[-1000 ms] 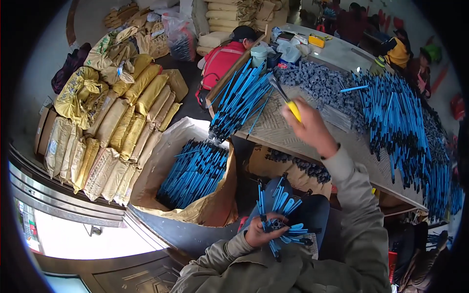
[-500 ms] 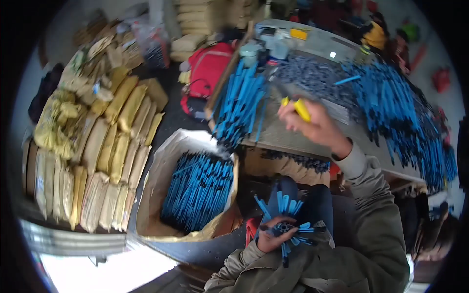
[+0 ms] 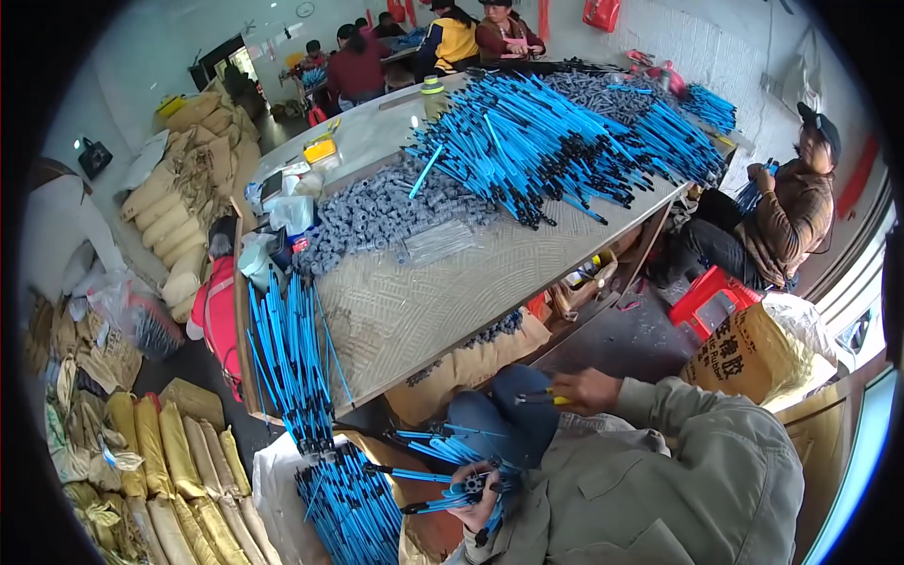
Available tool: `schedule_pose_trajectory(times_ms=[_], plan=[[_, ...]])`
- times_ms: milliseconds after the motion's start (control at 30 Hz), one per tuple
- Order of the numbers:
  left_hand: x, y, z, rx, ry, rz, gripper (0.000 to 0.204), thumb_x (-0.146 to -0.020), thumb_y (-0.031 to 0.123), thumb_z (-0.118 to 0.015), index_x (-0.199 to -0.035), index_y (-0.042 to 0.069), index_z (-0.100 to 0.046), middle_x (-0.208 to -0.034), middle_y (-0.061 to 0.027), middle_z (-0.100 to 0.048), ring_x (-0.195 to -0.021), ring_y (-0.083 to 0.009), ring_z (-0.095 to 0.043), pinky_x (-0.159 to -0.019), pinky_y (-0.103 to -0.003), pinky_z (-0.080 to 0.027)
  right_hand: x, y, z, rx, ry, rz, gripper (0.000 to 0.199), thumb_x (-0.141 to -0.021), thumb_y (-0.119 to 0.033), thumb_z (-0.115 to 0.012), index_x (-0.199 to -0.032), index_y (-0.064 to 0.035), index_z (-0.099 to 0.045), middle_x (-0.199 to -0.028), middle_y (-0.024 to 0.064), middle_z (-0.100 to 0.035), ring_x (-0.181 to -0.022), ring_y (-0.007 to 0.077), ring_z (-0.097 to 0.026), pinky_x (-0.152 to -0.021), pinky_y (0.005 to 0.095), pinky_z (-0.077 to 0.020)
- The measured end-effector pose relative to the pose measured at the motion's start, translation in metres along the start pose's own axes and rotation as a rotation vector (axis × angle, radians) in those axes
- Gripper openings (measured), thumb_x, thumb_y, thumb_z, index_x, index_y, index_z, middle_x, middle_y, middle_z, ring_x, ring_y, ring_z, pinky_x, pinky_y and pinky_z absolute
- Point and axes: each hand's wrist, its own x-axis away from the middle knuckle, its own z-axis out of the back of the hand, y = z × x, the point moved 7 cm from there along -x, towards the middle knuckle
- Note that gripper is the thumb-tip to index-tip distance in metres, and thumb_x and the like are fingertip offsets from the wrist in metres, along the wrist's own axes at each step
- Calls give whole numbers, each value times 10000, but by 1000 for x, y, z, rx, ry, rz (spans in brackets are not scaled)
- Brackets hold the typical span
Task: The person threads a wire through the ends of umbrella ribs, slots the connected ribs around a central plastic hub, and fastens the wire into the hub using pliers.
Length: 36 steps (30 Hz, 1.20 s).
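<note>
My left hand (image 3: 480, 507) is wrapped round a dark hub (image 3: 474, 483) from which several blue rods (image 3: 419, 474) with black ends spread out in different directions. This bundle is at my lap, near the paper sack. In my right hand (image 3: 591, 390), above my thigh, is a pair of pliers (image 3: 544, 399) with yellow handles. The metal jaws point left, apart from the rods. Part of the left hand's grip is hidden by the rods.
A table (image 3: 395, 348) ahead holds a large heap of blue rods (image 3: 527, 132) and a pile of grey plastic parts (image 3: 377, 207). More rods fill a paper sack (image 3: 278, 480) at front left. Wrapped bundles (image 3: 179, 452) stack further left. A co-worker (image 3: 791, 212) sits at right.
The view has swung toward the right and up. My right hand has come down from above the table to my lap, still holding the pliers. The left hand keeps the hub and rods.
</note>
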Motion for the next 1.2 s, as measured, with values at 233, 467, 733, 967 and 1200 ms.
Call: schedule_pose_trajectory(times_ms=[233, 467, 733, 967, 1200], plan=[[-8, 17, -30, -60, -55, -85, 214, -696, -24, -707, -888, -24, -612, -779, -68, -617, -663, -112, -574, -627, -231, -457, 41, 16, -78, -35, -80, 15, 216, -828, -240, -558, -958, -69, -535, -944, 121, -521, -735, 316, -576, -585, 412, -482], [-19, 16, -54, -205, -27, -81, 225, -706, 1, -715, -906, -25, -618, -737, -40, -609, -639, -87, -561, -600, -223, -452, 55, 43, -101, -72, 31, 36, 271, -831, -332, -566, -981, -111, -518, -941, 89, -480, -658, 293, -553, -530, 407, -474], [-22, 18, -80, -217, -59, 31, 200, -718, 10, -706, -898, -21, -626, -715, -19, -602, -623, -64, -539, -569, -201, -432, 56, 43, -97, -33, 78, 17, 239, -800, -270, -583, -970, -120, -503, -918, 88, -462, -741, 267, -560, -539, 383, -481], [-23, 18, -88, -231, -76, 33, 185, -719, -1, -699, -889, -21, -629, -716, -12, -598, -614, -56, -531, -560, -195, -423, 55, 42, -96, -24, 45, 8, 242, -787, -263, -591, -965, -121, -509, -921, 88, -464, -724, 260, -559, -522, 370, -480], [-23, 17, -84, -249, -73, 15, 203, -711, -17, -699, -899, -29, -624, -723, -24, -607, -625, -64, -541, -571, -199, -436, 56, 40, -95, -15, 106, 57, 239, -775, -251, -596, -959, -118, -519, -915, 93, -464, -721, 249, -557, -512, 360, -471]])
